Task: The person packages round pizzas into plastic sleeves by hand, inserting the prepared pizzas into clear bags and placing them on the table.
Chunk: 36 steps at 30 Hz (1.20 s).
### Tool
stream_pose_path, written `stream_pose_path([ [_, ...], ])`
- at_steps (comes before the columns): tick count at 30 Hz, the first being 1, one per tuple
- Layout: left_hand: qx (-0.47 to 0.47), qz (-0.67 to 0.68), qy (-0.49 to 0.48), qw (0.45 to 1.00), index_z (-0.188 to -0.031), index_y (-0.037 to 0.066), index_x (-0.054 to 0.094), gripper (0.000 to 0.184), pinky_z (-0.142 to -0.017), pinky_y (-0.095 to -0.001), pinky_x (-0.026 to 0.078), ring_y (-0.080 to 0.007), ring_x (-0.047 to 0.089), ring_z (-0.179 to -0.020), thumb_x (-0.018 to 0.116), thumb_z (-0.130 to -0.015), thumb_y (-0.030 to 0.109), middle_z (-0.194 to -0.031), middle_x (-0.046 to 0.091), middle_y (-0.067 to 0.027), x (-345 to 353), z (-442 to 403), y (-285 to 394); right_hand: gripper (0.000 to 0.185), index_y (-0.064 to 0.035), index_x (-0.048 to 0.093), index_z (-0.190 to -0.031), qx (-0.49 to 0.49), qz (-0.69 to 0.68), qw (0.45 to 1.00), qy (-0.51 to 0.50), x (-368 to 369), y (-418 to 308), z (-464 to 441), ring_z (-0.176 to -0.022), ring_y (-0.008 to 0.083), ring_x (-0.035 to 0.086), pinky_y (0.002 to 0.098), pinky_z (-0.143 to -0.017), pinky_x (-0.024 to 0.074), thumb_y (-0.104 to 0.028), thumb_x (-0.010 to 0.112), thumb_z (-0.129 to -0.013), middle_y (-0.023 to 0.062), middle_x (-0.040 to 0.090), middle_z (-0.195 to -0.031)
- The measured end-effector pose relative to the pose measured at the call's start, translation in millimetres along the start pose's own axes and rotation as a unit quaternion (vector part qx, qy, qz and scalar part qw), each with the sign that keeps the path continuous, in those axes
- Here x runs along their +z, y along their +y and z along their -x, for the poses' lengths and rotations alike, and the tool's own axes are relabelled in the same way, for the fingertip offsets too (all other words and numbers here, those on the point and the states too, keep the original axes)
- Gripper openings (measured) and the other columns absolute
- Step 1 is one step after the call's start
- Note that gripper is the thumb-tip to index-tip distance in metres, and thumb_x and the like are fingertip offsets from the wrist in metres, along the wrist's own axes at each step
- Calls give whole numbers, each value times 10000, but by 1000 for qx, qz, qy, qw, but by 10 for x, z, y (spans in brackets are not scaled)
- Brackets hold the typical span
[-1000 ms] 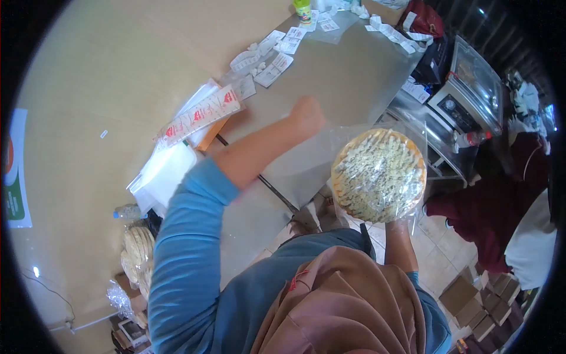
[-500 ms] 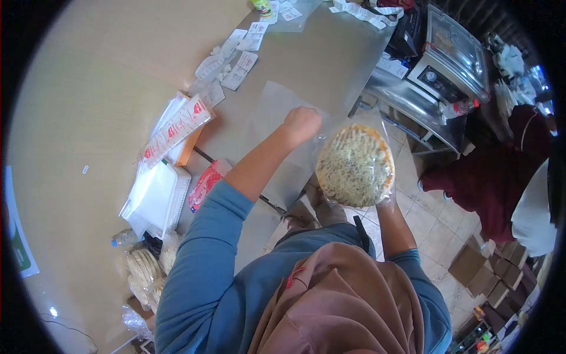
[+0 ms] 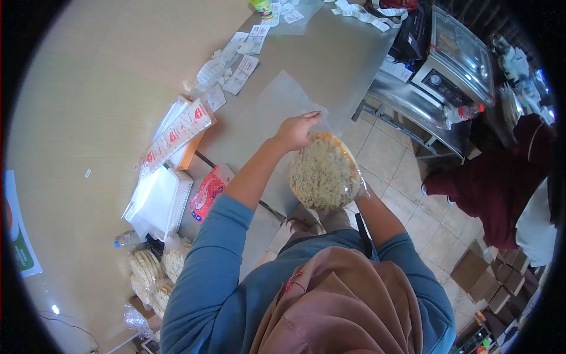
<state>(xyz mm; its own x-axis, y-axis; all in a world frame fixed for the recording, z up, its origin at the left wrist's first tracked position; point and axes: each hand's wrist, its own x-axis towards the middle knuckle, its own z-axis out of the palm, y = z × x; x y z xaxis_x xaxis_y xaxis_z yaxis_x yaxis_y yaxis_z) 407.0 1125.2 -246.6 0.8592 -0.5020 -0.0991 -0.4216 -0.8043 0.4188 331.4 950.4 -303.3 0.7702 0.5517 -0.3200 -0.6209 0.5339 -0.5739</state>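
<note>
Holds one round, flat bread with a pale, crumbly topping and golden rim (image 3: 324, 171), inside one clear plastic bag (image 3: 361, 177), at the near right edge of the brushed-grey metal table (image 3: 339, 65). Brings two bare hands to it. Has the left hand (image 3: 296, 131) over that edge of the table, fingers bent and close together; cannot tell whether clamped on the film. Has the right hand (image 3: 364, 197) just past the same edge, mostly hidden behind the bread; cannot tell the state of its fingers. Has the bread just below and right of the left fingers, and in front of the right hand.

Shows, at the table's left side, one white perforated plastic basket (image 3: 180, 197), one red-and-white soft pack (image 3: 207, 193) beside it and one long white packet with red print (image 3: 177, 137). Shows several white printed paper slips (image 3: 240, 75) along the table's far left edge, too overlapped to count; right of the table, one silver, glass-lidded machine (image 3: 454, 65) and one red-capped clear bottle (image 3: 464, 112).
</note>
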Motion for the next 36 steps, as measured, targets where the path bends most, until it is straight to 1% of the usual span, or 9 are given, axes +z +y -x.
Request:
stream_pose_path([
  [6, -77, 12, 22, 997, -1200, 129, 437, 577, -800, -321, 450, -212, 511, -1008, 482, -638, 6, -1245, 434, -6, -34, 168, -43, 496, -61, 330, -1256, 14, 13, 1000, 7, 24, 54, -40, -1115, 279, 426, 407, -904, 385, -335, 410, -851, 117, 425, -1225],
  [9, -68, -5, -23, 997, -1213, 146, 422, 579, -785, -325, 457, -220, 524, -982, 466, -652, 7, -1246, 433, 0, -110, 239, -193, 496, -63, 329, -1257, 5, 8, 999, 47, -177, -55, 146, -1116, 279, 425, 408, -905, 383, -338, 408, -852, 117, 423, -1227],
  [13, -83, 12, -12, 996, -1234, 158, 396, 588, -805, -323, 447, -217, 512, -1001, 453, -667, 14, -1255, 423, -2, -128, 296, -319, 498, -65, 328, -1259, -16, -4, 996, 89, -428, -213, 344, -1117, 280, 424, 409, -907, 381, -342, 405, -853, 117, 421, -1230],
  [19, -83, 47, -9, 995, -1268, 169, 357, 600, -852, -319, 417, -212, 483, -1046, 441, -691, 27, -1259, 418, -26, -176, 252, -228, 499, -68, 327, -1260, -20, -2, 996, 84, -409, -186, 83, -1119, 281, 422, 411, -909, 379, -347, 401, -854, 117, 417, -1234],
  [22, -62, 71, 13, 995, -1277, 207, 347, 619, -796, -307, 434, -231, 535, -929, 459, -699, 17, -1227, 455, -62, -144, 225, -265, 500, -69, 326, -1261, -10, 0, 997, 71, -322, -141, -17, -1120, 281, 421, 412, -910, 377, -350, 399, -854, 116, 415, -1236],
  [27, -139, 188, -59, 971, -1271, 169, 370, 617, -675, -271, 438, -154, 488, -671, 492, -685, 23, -1190, 489, -79, -332, 220, -75, 501, -72, 325, -1263, 4, 15, 998, 54, -223, -63, -131, -1122, 282, 419, 413, -912, 375, -355, 395, -855, 116, 412, -1239],
  [30, -103, 156, -2, 982, -1266, 171, 377, 615, -650, -265, 443, -145, 492, -653, 494, -682, 21, -1191, 492, -61, -264, 288, -194, 502, -73, 324, -1264, 11, 19, 998, 52, -231, -80, -120, -1123, 283, 418, 414, -913, 374, -358, 393, -856, 116, 410, -1241],
  [34, -146, 165, -38, 975, -1267, 168, 375, 623, -654, -267, 444, -151, 497, -660, 505, -675, 24, -1201, 487, -46, -191, 313, -220, 503, -75, 323, -1265, 32, 21, 999, 26, -150, -18, -113, -1124, 283, 416, 415, -915, 372, -362, 390, -856, 116, 407, -1244],
  [36, -79, 167, 7, 983, -1255, 161, 391, 613, -658, -273, 446, -168, 508, -663, 517, -671, 28, -1173, 506, -57, -107, 283, -219, 504, -76, 322, -1265, 41, 28, 999, 1, -54, 40, -202, -1125, 284, 416, 416, -916, 371, -364, 388, -857, 116, 406, -1246],
])
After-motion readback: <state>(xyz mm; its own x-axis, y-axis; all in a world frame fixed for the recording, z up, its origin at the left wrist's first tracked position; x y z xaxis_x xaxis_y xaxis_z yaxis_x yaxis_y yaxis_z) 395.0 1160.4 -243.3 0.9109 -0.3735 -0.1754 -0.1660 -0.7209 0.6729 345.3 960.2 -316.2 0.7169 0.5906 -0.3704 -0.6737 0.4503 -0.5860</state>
